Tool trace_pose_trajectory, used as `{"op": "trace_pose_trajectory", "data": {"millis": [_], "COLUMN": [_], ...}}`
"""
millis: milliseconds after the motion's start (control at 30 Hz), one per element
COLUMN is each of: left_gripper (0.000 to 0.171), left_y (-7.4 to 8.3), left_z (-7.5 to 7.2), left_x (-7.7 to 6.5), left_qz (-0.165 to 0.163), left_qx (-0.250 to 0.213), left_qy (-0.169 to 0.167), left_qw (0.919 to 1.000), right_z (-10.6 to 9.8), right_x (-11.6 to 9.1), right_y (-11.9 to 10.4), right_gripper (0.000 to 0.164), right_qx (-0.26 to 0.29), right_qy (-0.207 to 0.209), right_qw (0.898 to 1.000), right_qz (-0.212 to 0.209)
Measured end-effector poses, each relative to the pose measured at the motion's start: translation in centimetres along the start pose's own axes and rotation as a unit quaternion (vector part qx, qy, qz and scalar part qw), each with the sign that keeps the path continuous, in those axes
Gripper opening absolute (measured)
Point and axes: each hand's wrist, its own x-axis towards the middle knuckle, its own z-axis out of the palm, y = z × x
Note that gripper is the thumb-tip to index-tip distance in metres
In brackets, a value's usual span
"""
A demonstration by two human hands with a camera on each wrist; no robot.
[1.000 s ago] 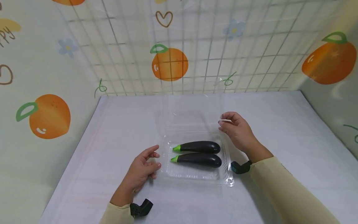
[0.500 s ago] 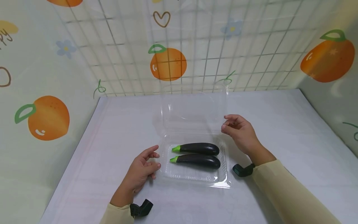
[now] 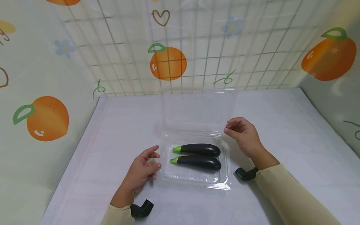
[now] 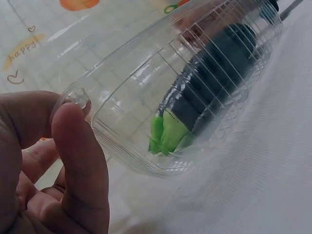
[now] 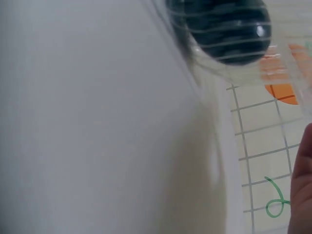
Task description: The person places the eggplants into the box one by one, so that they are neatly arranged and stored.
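Observation:
In the head view, two dark eggplants with green stem ends lie side by side in a clear plastic clamshell container on the white table. Its transparent lid is folded back on the far side. My left hand is at the container's left edge; the left wrist view shows thumb and finger pinching the rim corner. My right hand is at the right edge near the hinge, thumb and fingertips on the plastic. In the right wrist view only part of this hand shows, so the contact is mostly hidden.
A white cloth-covered table surrounds the container. Behind it rises a backdrop printed with oranges and a grid, with side panels left and right. Each wrist wears a small black device.
The lid has swung back from nearly upright to lean farther away. My right hand has moved slightly right and toward me. My left hand stays at the container's left edge.

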Motion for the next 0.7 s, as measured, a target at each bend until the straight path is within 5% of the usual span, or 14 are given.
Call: {"op": "trace_pose_trajectory", "data": {"millis": [467, 700], "left_gripper": [0.069, 0.068], "left_y": [0.1, 0.2], "left_z": [0.5, 0.4], "left_x": [-0.4, -0.3], "left_qz": [0.001, 0.001], "left_qx": [0.009, 0.019], "left_qy": [0.009, 0.013], "left_qw": [0.9999, 0.9997], "right_z": [-0.8, -1.2], "right_x": [-2.0, -3.2], "right_y": [0.4, 0.3], "right_gripper": [0.027, 0.044], "right_qx": [-0.056, 0.012], "right_qy": [-0.034, -0.097], "right_qw": [0.998, 0.995], "right_qz": [0.002, 0.000]}}
